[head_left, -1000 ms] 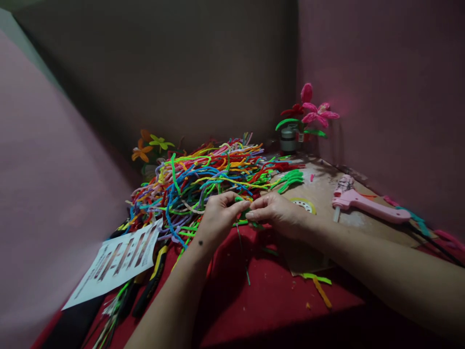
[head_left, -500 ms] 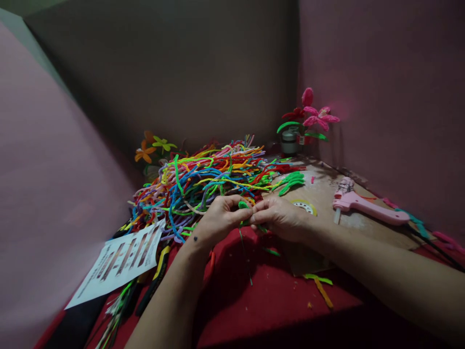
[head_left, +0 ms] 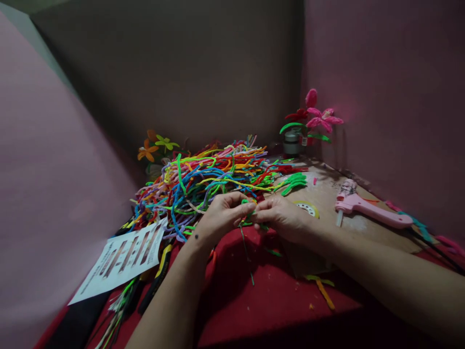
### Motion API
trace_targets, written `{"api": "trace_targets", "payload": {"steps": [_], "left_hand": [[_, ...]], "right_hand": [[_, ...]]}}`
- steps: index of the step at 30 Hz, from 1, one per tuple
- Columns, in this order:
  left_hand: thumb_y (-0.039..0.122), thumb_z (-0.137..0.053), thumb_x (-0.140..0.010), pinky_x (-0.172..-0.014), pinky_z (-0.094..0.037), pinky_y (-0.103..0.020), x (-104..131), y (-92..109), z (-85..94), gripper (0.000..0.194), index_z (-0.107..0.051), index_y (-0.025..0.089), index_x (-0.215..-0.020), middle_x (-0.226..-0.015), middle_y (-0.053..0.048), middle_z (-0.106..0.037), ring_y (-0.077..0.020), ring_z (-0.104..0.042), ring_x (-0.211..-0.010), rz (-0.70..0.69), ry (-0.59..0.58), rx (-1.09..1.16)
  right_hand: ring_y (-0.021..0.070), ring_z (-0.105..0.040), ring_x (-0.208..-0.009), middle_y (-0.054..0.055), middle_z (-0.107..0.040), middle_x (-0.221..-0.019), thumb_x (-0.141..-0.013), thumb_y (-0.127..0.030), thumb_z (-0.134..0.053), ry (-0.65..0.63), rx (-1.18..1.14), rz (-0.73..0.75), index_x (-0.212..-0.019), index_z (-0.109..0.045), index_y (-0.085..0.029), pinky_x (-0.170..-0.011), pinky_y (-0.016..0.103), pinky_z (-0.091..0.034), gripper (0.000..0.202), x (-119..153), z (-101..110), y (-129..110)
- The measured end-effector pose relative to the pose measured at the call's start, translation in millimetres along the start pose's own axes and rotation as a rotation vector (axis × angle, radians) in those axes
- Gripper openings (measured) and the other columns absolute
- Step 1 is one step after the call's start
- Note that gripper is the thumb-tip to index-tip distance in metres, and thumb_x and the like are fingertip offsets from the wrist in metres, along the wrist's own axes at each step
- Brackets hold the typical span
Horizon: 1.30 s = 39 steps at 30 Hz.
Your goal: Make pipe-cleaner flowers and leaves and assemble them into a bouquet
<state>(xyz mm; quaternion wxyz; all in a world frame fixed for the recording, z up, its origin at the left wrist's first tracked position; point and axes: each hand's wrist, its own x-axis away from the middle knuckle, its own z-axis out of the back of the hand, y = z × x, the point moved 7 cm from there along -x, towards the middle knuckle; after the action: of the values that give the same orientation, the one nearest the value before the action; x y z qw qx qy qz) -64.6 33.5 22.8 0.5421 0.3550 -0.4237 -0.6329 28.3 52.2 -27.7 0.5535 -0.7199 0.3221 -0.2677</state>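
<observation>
No text legible: white sheet at left bears dark strips and lines of print, too small and blurred to read; pale label near grey jar at back, likewise unreadable; yellow-rimmed disc on right shows dark marks, indistinct as letters or numbers.
</observation>
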Motion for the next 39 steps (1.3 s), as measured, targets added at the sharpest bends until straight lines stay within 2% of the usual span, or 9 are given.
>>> {"api": "trace_targets", "payload": {"steps": [6, 10, 16, 24, 27, 32, 34, 37, 39], "left_hand": [[0.038, -0.066, -0.065, -0.039, -0.020, -0.018, -3, -9, 0.5, 0.028, -0.056, 0.013, -0.057, -0.042, 0.006, -0.041, -0.0035, -0.030, -0.038, 0.023, 0.191, 0.166], [0.037, -0.066, -0.064, -0.036, -0.015, -0.019, -2, -19, -4.1, 0.028, -0.053, 0.014, -0.055, -0.037, 0.008, -0.035, -0.0026, -0.023, -0.033, 0.070, 0.254, 0.341], [0.035, -0.066, -0.065, -0.042, -0.025, -0.019, -2, -10, 3.1, 0.025, -0.059, 0.013, -0.056, -0.046, 0.005, -0.046, -0.0047, -0.035, -0.043, -0.021, 0.406, 0.077], [0.036, -0.061, -0.069, -0.040, -0.027, -0.019, -9, -8, -1.0, 0.023, -0.059, 0.013, -0.068, -0.048, 0.004, -0.049, -0.0059, -0.037, -0.040, 0.033, 0.181, 0.034], [0.029, -0.059, -0.071, -0.046, -0.032, -0.020, -3, -6, -0.1, 0.017, -0.061, 0.013, -0.065, -0.054, 0.001, -0.054, -0.0079, -0.042, -0.047, -0.065, 0.237, -0.160], [0.022, -0.052, -0.075, -0.059, -0.037, -0.024, 13, 17, -7.2, 0.013, -0.060, 0.017, -0.066, -0.067, -0.003, -0.060, -0.0123, -0.051, -0.061, -0.384, 0.396, -0.540], [0.023, -0.053, -0.074, -0.057, -0.036, -0.023, 12, 16, -3.5, 0.013, -0.059, 0.017, -0.064, -0.062, -0.002, -0.058, -0.0119, -0.050, -0.058, -0.353, 0.405, -0.481], [0.033, -0.054, -0.075, -0.044, -0.031, -0.020, 4, -4, 9.2, 0.019, -0.058, 0.016, -0.066, -0.052, 0.002, -0.051, -0.0082, -0.042, -0.044, -0.117, 0.402, -0.078], [0.036, -0.057, -0.074, -0.041, -0.030, -0.019, -2, -16, 7.9, 0.021, -0.058, 0.015, -0.073, -0.055, 0.002, -0.054, -0.0064, -0.040, -0.041, -0.016, 0.359, 0.173]], "right_hand": [[0.0074, -0.043, -0.040, 0.000, -0.054, -0.042, -0.055, -0.016, -0.065, 0.044, -0.060, -0.023, -0.046, -0.059, -0.012, -0.045, 0.024, -0.032, 0.011, -1, 4, -2], [0.0085, -0.046, -0.040, 0.000, -0.055, -0.042, -0.051, -0.017, -0.068, 0.078, -0.099, -0.033, -0.048, -0.061, -0.011, -0.046, 0.024, -0.034, 0.010, 0, 5, -2], [0.0091, -0.046, -0.040, -0.001, -0.054, -0.041, -0.050, -0.018, -0.069, 0.098, -0.110, -0.060, -0.046, -0.059, -0.012, -0.046, 0.024, -0.034, 0.012, -2, 8, 0], [0.0076, -0.045, -0.047, -0.001, -0.056, -0.049, -0.059, -0.020, -0.063, 0.219, -0.059, 0.064, -0.050, -0.059, -0.012, -0.052, 0.024, -0.033, 0.013, -1, 23, -11], [0.0077, -0.043, -0.049, -0.002, -0.055, -0.052, -0.060, -0.022, -0.063, 0.232, -0.054, 0.101, -0.053, -0.059, -0.013, -0.053, 0.024, -0.031, 0.012, -2, 26, -11], [0.0055, -0.036, -0.044, -0.007, -0.044, -0.045, -0.060, -0.022, -0.066, 0.269, -0.049, 0.126, -0.049, -0.053, -0.014, -0.049, 0.024, -0.025, 0.019, -1, 27, -7], [0.0058, -0.038, -0.044, -0.006, -0.045, -0.044, -0.060, -0.023, -0.067, 0.270, -0.080, 0.124, -0.048, -0.051, -0.015, -0.049, 0.024, -0.026, 0.022, 0, 25, -7], [0.0069, -0.041, -0.042, -0.005, -0.048, -0.045, -0.060, -0.026, -0.069, 0.276, -0.214, 0.095, -0.052, -0.053, -0.015, -0.047, 0.024, -0.027, 0.021, -2, 26, -8], [0.0067, -0.042, -0.042, -0.005, -0.050, -0.048, -0.057, -0.025, -0.071, 0.269, -0.317, 0.091, -0.058, -0.056, -0.015, -0.045, 0.023, -0.028, 0.018, -4, 27, -10]]}}
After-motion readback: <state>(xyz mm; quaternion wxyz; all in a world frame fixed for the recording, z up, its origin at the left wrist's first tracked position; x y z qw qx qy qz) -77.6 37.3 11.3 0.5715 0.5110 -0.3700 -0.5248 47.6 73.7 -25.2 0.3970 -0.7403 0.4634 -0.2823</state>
